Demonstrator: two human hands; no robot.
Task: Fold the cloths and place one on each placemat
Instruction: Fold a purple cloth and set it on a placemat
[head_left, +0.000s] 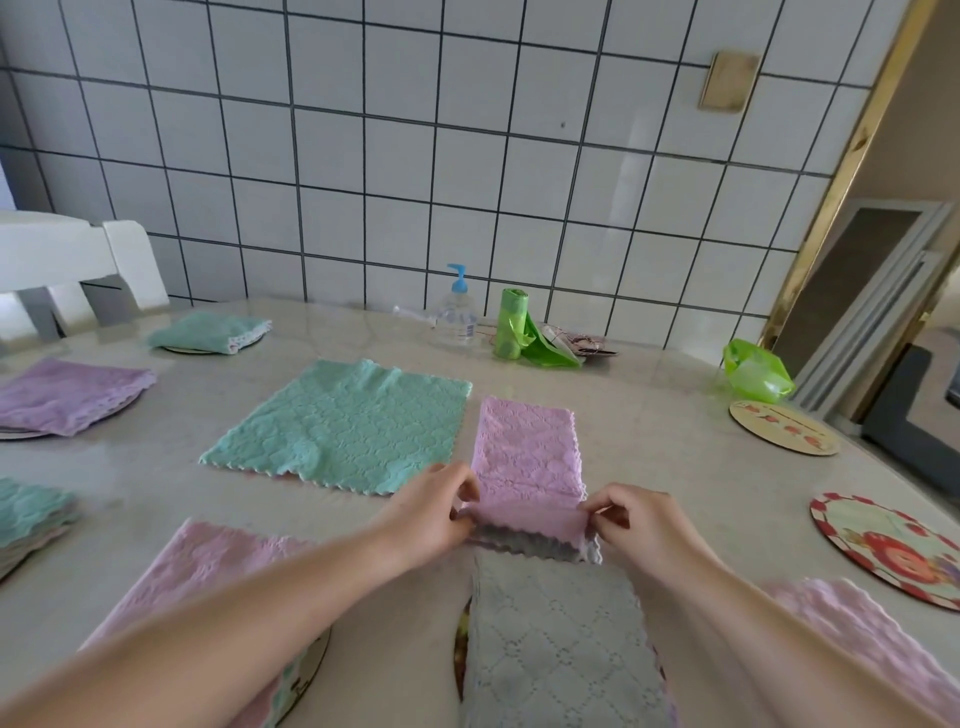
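Pink and fluffy, the cloth being worked on is laid out as a long narrow strip on the bench, already halved lengthwise by the look of it. Its long axis runs pretty much straight away from the person, far end pointed toward the tiled wall, near end lifted off the surface. That near edge is pinched at both corners: the left hand has thumb and fingers closed on the left corner, the right hand on the right corner, so each grip is clamped on fabric, not spread. Holding both corners like that keeps the edge taut and square, which is probably so it can be carried forward over the rest of the strip for a crosswise fold.

Right under the hands a grey cloth is lying as a similar strip, same orientation, draped over what looks like a placemat, though most of the mat is hidden.

A teal cloth is spread flat just to the left, unfolded, likely queued up next. Two round placemats on the right are bare, so those spots haven't been served yet. Folded cloths are already parked on mats at the far left, e.g. a purple one and a teal one.
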